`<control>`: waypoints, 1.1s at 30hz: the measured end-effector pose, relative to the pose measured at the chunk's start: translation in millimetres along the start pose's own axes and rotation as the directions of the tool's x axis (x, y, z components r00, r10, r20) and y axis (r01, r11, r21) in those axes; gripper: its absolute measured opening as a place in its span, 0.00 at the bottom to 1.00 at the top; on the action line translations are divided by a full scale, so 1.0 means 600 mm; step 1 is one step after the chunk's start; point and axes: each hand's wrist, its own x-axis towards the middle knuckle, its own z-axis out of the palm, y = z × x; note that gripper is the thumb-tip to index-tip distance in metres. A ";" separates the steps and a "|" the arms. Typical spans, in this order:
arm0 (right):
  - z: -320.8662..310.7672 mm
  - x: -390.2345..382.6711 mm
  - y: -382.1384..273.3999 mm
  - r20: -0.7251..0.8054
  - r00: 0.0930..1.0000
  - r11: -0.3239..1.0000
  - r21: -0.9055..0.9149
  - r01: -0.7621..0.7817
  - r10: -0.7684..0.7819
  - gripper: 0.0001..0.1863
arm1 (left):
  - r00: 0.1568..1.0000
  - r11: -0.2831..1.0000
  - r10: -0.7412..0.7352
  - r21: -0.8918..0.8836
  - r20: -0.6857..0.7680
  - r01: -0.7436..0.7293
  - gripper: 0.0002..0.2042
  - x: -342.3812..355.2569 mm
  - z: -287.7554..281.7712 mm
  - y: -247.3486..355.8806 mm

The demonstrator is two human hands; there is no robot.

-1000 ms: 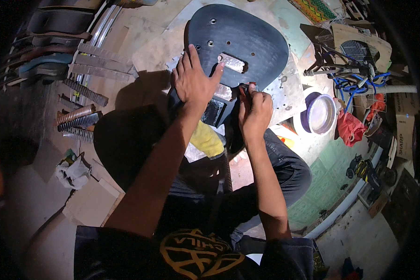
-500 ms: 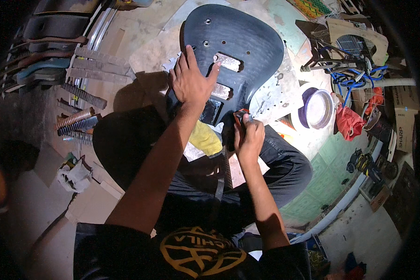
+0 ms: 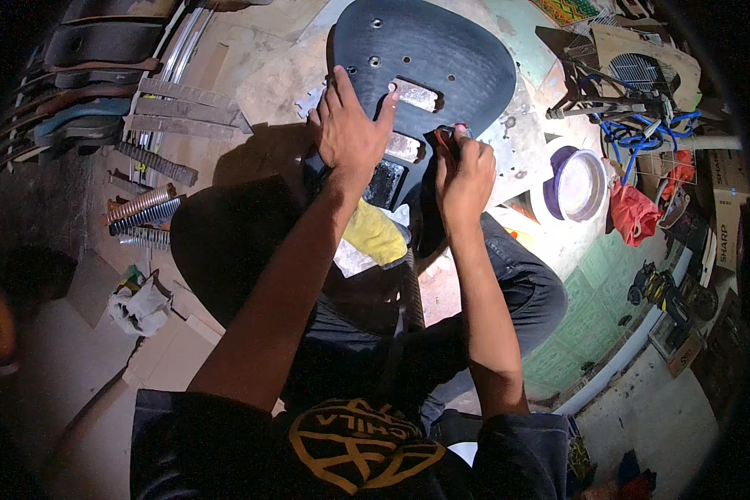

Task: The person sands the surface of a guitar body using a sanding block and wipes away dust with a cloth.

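Observation:
A dark blue-grey electric guitar body (image 3: pixel 471 71), with rectangular cavities and small drilled holes, lies in front of my crossed legs. My left hand (image 3: pixel 346 133) rests flat on its left edge, fingers spread and the thumb reaching to the upper cavity. On the other side, my right hand (image 3: pixel 468 179) grips a small black-and-orange block (image 3: pixel 447 140) against the inward curve of the body's right edge. The fingers partly cover the block, so its exact kind does not show. A yellow cloth (image 3: pixel 377 232) lies near the body's lower end, above my lap.
To the right stands a round basin (image 3: pixel 577 187) with a purple-and-white inside, close to a red bag (image 3: pixel 635 212) and tangled blue cords (image 3: pixel 625 142). Springs (image 3: pixel 146 208) and wooden strips (image 3: pixel 183 112) lie on the left. Curved dark pieces (image 3: pixel 100 46) are stacked at the far left.
My right hand has slid forward with the block, from near the body's lower end up to the edge's inward curve. My left hand keeps its place on the body. The view has shifted slightly.

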 end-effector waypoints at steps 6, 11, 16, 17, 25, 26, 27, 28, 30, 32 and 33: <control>-0.008 -0.091 0.007 0.086 0.996 0.999 0.036 0.026 -0.030 0.25 | 0.998 0.999 0.020 0.038 -0.062 -0.018 0.45 -0.002 -0.003 -0.008; 0.004 0.015 -0.032 0.119 0.992 0.997 -0.066 -0.032 0.040 0.18 | 0.999 1.000 -0.006 0.004 -0.052 0.006 0.45 0.002 0.000 -0.005; -0.025 -0.123 -0.071 0.201 0.972 0.991 -0.020 0.131 -0.124 0.13 | 0.999 0.999 -0.031 -0.036 0.010 0.031 0.46 0.005 -0.005 -0.007; -0.020 -0.089 -0.075 0.223 0.969 0.989 -0.073 0.127 -0.108 0.13 | 0.999 0.999 -0.033 -0.030 0.011 0.034 0.46 0.001 -0.002 -0.014; -0.024 -0.133 -0.081 0.245 0.965 0.991 -0.069 0.115 -0.095 0.14 | 0.999 1.000 -0.017 -0.025 0.043 0.018 0.47 0.003 -0.007 -0.006; -0.017 -0.108 -0.072 0.245 0.967 0.991 -0.101 0.091 -0.063 0.15 | 0.999 0.999 -0.027 -0.028 0.026 0.028 0.47 0.004 -0.007 -0.008; -0.008 -0.074 -0.062 0.242 0.970 0.988 -0.136 0.067 -0.032 0.16 | 1.000 1.000 -0.019 -0.020 -0.001 0.019 0.46 0.006 -0.009 -0.009; 0.001 -0.027 -0.047 0.261 0.965 0.982 -0.188 0.031 0.019 0.16 | 1.000 1.000 -0.013 -0.011 -0.023 0.013 0.46 0.004 -0.010 -0.008; 0.004 0.005 -0.034 0.115 0.993 0.996 -0.090 -0.003 0.014 0.18 | 0.997 1.000 0.002 0.000 -0.074 -0.002 0.45 0.002 -0.005 -0.009; -0.007 -0.031 -0.026 0.117 0.993 1.000 -0.025 0.013 -0.010 0.19 | 0.997 1.000 0.009 0.004 -0.072 -0.009 0.45 0.001 -0.007 -0.012; -0.020 -0.075 -0.019 0.155 0.988 1.000 0.005 0.011 -0.012 0.19 | 0.997 1.000 0.010 0.005 -0.077 -0.010 0.45 0.004 -0.008 -0.011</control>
